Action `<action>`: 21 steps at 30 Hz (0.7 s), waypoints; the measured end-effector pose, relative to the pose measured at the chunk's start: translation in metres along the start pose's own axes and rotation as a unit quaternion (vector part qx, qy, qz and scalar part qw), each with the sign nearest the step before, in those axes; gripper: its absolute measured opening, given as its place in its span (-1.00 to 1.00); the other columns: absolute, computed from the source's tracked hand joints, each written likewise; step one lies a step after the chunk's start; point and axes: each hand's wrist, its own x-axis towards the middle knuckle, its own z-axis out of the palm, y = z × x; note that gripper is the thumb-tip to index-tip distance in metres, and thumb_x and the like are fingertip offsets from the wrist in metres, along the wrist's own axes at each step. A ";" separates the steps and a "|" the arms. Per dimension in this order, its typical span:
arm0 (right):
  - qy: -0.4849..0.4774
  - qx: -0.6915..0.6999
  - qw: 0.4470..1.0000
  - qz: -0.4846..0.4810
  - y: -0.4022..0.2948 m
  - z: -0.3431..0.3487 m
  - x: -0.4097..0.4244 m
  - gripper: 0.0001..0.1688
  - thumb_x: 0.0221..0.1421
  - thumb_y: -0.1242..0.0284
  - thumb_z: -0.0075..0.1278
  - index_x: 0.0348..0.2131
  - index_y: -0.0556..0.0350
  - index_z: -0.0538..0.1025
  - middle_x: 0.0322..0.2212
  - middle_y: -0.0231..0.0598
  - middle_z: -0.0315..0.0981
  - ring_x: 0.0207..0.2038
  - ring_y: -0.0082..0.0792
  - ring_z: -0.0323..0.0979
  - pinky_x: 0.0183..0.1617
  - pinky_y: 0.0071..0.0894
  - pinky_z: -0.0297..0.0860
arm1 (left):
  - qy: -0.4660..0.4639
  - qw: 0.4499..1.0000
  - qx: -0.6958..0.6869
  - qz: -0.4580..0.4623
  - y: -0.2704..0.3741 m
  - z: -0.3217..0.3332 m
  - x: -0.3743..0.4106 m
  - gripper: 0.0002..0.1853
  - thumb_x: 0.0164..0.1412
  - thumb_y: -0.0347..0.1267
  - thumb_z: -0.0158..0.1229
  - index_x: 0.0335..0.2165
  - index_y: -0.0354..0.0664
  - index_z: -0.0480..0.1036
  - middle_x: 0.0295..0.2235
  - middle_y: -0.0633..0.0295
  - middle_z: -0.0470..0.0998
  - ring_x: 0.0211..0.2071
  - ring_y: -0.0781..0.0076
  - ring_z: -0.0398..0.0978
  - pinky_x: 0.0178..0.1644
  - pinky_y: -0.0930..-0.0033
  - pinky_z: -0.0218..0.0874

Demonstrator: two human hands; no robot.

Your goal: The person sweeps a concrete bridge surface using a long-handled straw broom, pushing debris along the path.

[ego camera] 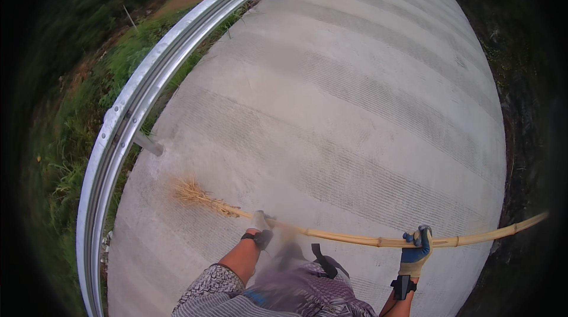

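Note:
A broom with a long bamboo handle (346,236) lies across the view in front of me, its twig bristles (195,195) at the left, low over the concrete road. My left hand (262,221), in a light work glove, grips the handle close to the bristles. Farther right, my right hand (416,250), in a blue and cream glove, is closed around the same handle, whose end reaches past the road's right edge. Both wrists wear black bands. The bristle tips look blurred, so their contact with the ground is hard to tell.
A metal guardrail (173,50) curves along the left side, with a post (148,143) at the road's edge. Grass and shrubs (66,170) grow beyond it. The ridged concrete road (337,139) stretches ahead, and a dark verge (523,139) borders its right side.

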 end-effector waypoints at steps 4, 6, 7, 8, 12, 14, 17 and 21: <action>0.021 0.040 0.999 -0.016 0.001 0.005 0.007 -0.85 0.20 0.39 -0.10 -0.39 0.09 0.40 -0.74 -0.49 0.05 -0.59 -0.49 0.15 -0.37 -0.43 0.19 | -0.032 0.998 -0.058 0.002 0.024 0.024 0.060 -0.82 0.18 -0.37 -0.13 -0.55 -0.09 0.20 -0.67 0.31 0.23 -0.62 0.38 0.22 -0.19 0.02 0.35; 0.024 0.050 0.998 -0.014 0.000 0.013 0.017 -0.84 0.18 0.39 -0.08 -0.40 0.09 0.42 -0.74 -0.48 0.07 -0.60 -0.50 0.12 -0.40 -0.44 0.17 | -0.078 0.994 -0.033 0.075 0.003 0.004 0.092 -0.88 0.09 -0.37 0.04 -0.48 -0.19 0.34 -0.57 0.16 0.38 -0.51 0.29 0.37 -0.23 0.12 0.33; 0.014 0.051 0.999 -0.008 0.000 0.016 0.026 -0.83 0.19 0.37 -0.08 -0.40 0.09 0.43 -0.73 -0.49 0.06 -0.60 -0.50 0.13 -0.38 -0.45 0.19 | -0.099 0.988 -0.023 0.118 -0.005 -0.008 0.108 -0.85 0.04 -0.37 0.13 -0.44 -0.24 0.41 -0.52 0.09 0.46 -0.45 0.24 0.45 -0.25 0.16 0.33; 0.019 0.040 0.999 -0.016 -0.001 0.010 0.034 -0.81 0.20 0.35 -0.09 -0.40 0.09 0.43 -0.73 -0.49 0.06 -0.59 -0.50 0.14 -0.37 -0.45 0.22 | -0.092 0.990 -0.022 0.103 -0.011 0.018 0.103 -0.90 0.11 -0.39 -0.01 -0.49 -0.17 0.30 -0.58 0.19 0.34 -0.51 0.30 0.34 -0.18 0.08 0.31; -0.006 0.012 1.000 -0.018 -0.003 -0.002 0.072 -0.77 0.20 0.32 -0.09 -0.41 0.09 0.45 -0.73 -0.50 0.05 -0.60 -0.50 0.13 -0.39 -0.43 0.22 | -0.118 0.981 0.053 0.142 -0.029 0.031 0.077 -0.86 0.14 -0.43 -0.12 -0.55 -0.11 0.17 -0.61 0.26 0.22 -0.54 0.34 0.22 -0.07 -0.02 0.26; 0.015 0.008 1.000 -0.010 -0.001 0.004 0.099 -0.79 0.19 0.33 -0.09 -0.42 0.09 0.42 -0.75 -0.50 0.01 -0.62 -0.50 0.10 -0.41 -0.44 0.17 | -0.067 0.996 0.006 0.058 -0.024 0.050 0.051 -0.85 0.12 -0.43 -0.11 -0.57 -0.10 0.17 -0.61 0.26 0.23 -0.55 0.34 0.22 -0.08 -0.03 0.27; -0.021 0.009 0.999 0.024 0.009 0.016 0.157 -0.79 0.18 0.33 -0.09 -0.44 0.08 0.39 -0.76 -0.49 -0.01 -0.63 -0.49 0.10 -0.42 -0.43 0.16 | 0.075 0.982 -0.134 -0.107 -0.018 0.062 0.040 -0.89 0.09 -0.42 -0.10 -0.54 -0.14 0.19 -0.59 0.22 0.23 -0.52 0.31 0.24 -0.10 -0.06 0.30; -0.086 0.003 0.992 0.093 0.034 0.040 0.222 -0.81 0.17 0.35 -0.11 -0.43 0.06 0.38 -0.75 -0.45 0.04 -0.62 -0.48 0.14 -0.45 -0.38 0.18 | 0.056 0.992 -0.045 -0.106 -0.030 0.049 0.013 -0.90 0.12 -0.40 -0.09 -0.49 -0.16 0.21 -0.60 0.24 0.23 -0.52 0.33 0.26 -0.14 0.00 0.30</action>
